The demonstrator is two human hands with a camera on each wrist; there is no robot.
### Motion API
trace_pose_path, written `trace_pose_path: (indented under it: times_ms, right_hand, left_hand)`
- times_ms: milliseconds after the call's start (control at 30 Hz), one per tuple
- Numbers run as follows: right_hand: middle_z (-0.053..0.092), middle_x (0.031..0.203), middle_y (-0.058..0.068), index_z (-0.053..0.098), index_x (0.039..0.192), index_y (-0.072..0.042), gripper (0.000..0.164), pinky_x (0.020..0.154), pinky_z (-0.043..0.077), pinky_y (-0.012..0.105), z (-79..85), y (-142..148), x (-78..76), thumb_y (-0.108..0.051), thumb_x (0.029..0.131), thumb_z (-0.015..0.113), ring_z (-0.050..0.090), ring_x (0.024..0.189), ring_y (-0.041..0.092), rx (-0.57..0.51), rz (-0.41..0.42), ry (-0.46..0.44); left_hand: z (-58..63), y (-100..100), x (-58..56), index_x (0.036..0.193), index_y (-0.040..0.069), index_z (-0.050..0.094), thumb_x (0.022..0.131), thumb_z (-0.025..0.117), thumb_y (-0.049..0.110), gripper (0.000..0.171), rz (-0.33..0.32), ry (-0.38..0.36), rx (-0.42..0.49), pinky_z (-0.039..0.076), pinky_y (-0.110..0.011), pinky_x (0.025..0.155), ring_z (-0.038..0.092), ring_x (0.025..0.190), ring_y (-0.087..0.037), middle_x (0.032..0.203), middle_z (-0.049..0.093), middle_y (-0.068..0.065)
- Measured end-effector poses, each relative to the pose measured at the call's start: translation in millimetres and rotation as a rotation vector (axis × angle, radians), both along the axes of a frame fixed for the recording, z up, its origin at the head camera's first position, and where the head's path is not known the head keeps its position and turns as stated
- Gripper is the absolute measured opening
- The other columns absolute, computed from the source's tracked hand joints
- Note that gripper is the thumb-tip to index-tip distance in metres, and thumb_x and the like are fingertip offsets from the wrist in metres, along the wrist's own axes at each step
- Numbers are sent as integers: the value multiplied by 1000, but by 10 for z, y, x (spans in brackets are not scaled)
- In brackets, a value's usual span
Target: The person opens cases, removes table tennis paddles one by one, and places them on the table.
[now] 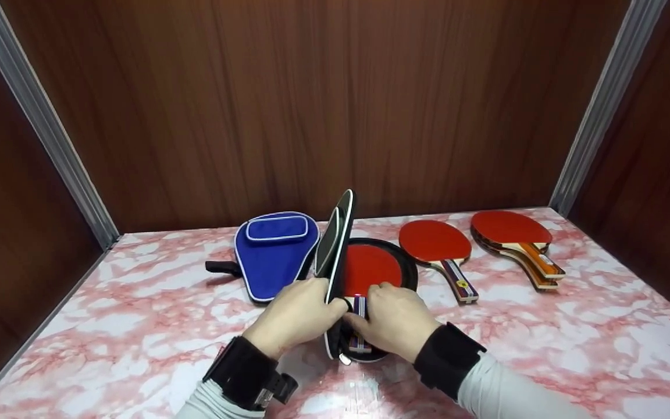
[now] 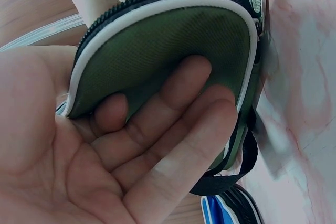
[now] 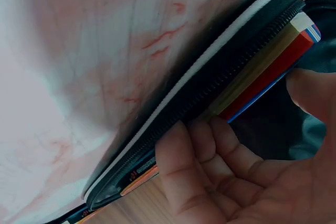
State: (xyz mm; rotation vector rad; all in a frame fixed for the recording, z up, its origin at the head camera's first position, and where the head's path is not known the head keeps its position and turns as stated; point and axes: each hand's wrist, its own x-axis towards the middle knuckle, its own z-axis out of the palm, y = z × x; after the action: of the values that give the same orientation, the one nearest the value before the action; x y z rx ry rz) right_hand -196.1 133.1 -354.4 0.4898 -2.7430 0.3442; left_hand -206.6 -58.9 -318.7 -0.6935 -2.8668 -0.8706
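A dark green bat case (image 1: 335,262) with white piping lies unzipped on the table, its flap raised almost upright. My left hand (image 1: 303,311) holds the flap near its narrow end, with the fingers (image 2: 178,98) on the green outside and the thumb partly hidden behind the edge. Inside the case's lower half lies a red table tennis bat (image 1: 373,270), its striped handle toward me. My right hand (image 1: 399,320) grips this bat near the handle; its curled fingertips (image 3: 178,145) rest by the zipped rim, and the thumb reaches across the handle.
A blue bat case (image 1: 277,256) with a black strap (image 1: 223,267) lies at left. Right of the green case is another red bat (image 1: 435,241); farther right are stacked bats (image 1: 509,227) with orange handles. Brown wood panels (image 1: 335,105) stand behind the marbled table (image 1: 137,337).
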Motion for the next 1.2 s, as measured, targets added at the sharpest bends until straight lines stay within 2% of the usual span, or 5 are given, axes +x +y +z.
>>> trace_pose_path:
  times_ms: [267, 633, 933, 1067, 1200]
  right_hand:
    - [66, 74, 16, 70, 77, 0, 45, 70, 58, 57, -35, -26, -8, -40, 94, 82, 70, 73, 40, 15, -22, 28]
    - [66, 64, 16, 64, 66, -7, 46, 66, 57, 56, -77, -61, -1, -38, 95, 81, 70, 65, 40, 54, 26, 121]
    - [70, 68, 15, 69, 71, -8, 40, 73, 58, 55, -50, -140, -4, -38, 95, 79, 72, 71, 42, 118, -36, 56]
    - [69, 67, 14, 68, 71, -8, 39, 68, 58, 55, -172, -158, -91, -38, 92, 77, 70, 67, 42, 141, -55, 89]
    - [69, 68, 14, 68, 71, -7, 39, 66, 58, 54, -211, -181, -101, -39, 91, 77, 70, 67, 42, 167, -83, 85]
  left_hand:
    - [-22, 8, 2, 77, 16, 63, 94, 65, 25, 20, -4, 17, -9, 45, -41, 64, 58, 69, -21, 72, 57, 1]
    - [-8, 9, 12, 77, 16, 64, 96, 66, 26, 22, -2, 6, -4, 46, -41, 66, 59, 71, -22, 73, 60, 0]
    - [6, 13, 8, 77, 16, 65, 96, 66, 27, 22, -2, 2, -6, 48, -42, 68, 61, 72, -22, 73, 61, 0]
    - [5, 12, -4, 76, 16, 64, 97, 66, 28, 24, -6, 14, -8, 48, -43, 68, 61, 72, -22, 73, 60, 0]
    - [-17, 10, -13, 75, 16, 63, 97, 66, 27, 25, -7, 23, -16, 48, -43, 68, 60, 72, -23, 72, 60, -1]
